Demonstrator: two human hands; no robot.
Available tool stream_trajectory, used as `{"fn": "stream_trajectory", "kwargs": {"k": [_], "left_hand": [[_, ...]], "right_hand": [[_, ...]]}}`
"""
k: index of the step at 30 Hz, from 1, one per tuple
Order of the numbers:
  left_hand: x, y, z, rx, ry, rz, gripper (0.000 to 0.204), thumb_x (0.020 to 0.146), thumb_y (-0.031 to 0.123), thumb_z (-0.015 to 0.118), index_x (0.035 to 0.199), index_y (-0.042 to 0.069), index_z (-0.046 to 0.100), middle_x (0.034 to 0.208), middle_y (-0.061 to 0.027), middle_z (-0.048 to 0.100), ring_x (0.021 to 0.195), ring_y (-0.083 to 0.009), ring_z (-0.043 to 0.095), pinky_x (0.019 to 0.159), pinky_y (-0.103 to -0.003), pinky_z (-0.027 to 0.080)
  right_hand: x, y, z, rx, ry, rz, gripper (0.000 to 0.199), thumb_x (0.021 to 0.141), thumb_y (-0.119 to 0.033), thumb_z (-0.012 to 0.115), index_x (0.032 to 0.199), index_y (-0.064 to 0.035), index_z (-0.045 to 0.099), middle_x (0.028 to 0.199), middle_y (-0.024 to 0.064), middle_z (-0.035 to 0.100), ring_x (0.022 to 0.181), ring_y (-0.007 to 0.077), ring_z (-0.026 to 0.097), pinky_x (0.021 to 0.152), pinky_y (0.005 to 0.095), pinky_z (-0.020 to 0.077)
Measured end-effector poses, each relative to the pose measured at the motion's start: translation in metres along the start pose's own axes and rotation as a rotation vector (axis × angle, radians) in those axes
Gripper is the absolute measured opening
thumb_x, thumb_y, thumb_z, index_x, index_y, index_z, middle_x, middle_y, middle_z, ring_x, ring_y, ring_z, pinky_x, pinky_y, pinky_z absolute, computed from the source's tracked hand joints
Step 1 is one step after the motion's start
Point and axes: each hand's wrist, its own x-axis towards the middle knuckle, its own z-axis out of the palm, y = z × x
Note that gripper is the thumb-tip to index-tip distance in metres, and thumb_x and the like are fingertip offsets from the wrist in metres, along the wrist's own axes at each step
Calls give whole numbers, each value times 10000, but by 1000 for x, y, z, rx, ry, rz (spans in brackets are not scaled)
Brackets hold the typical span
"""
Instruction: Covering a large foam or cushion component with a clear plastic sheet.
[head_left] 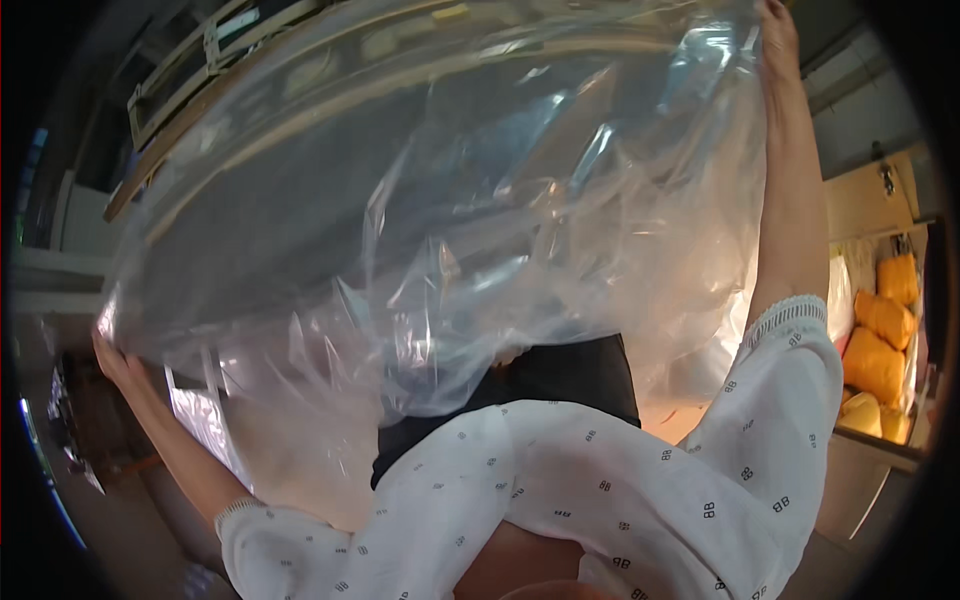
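A large piece of clear plastic film [440, 250] spreads across the middle of the view, wrinkled and shiny; I cannot tell whether it is a sheet or a bag. At its left edge my left hand [114, 358] grips a bunched corner, the arm stretched out low. My right hand [780, 45] is raised at the upper right, closed on the opposite end. Between the two hands the film hangs loosely, its lower folds reaching my dark trousers [570, 375]. Through it shows a broad dark grey surface.
A wooden edge [150, 180] curves along the far left, with a pale slatted frame [190, 70] behind it. On the right, orange-yellow bundles [875, 350] are stacked in a box-like opening. A light wooden panel [870, 200] stands above them.
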Motion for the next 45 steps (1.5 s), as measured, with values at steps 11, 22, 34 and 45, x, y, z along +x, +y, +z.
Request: {"fn": "stream_trajectory", "kwargs": {"k": [11, 22, 34, 45], "left_hand": [[79, -127, 96, 286, 114, -165, 293, 848, 229, 587, 1007, -17, 596, 939, -72, 609, 849, -146, 540, 781, -251, 416], [116, -142, 119, 234, 39, -228, 271, 833, 222, 601, 992, 3, 623, 917, -49, 614, 838, -126, 530, 767, -253, 414], [115, -96, 152, 117, -77, -528, 364, 846, 295, 553, 995, -35, 592, 945, -55, 590, 831, -148, 523, 760, -266, 411], [128, -150, 105, -273, 288, -506, 348, 894, 200, 369, 1087, -84, 425, 1031, -179, 545, 1011, -274, 549, 827, -313, 460]], "right_hand": [[116, 217, -103, -482, -182, -228, 210, 812, -193, 587, 952, -37, 604, 822, 28, 618, 775, 117, 552, 728, 250, 430], [133, 220, -62, -745, -144, -317, 250, 769, -260, 617, 902, -49, 633, 748, 45, 624, 710, 136, 569, 697, 260, 444], [127, 214, -59, -1045, 122, -596, 332, 707, -302, 645, 818, -15, 520, 886, 154, 519, 838, 301, 508, 765, 375, 415], [137, 219, -62, -918, 173, -468, 394, 795, -420, 543, 848, -31, 509, 973, 182, 495, 938, 355, 480, 831, 421, 373]]}}
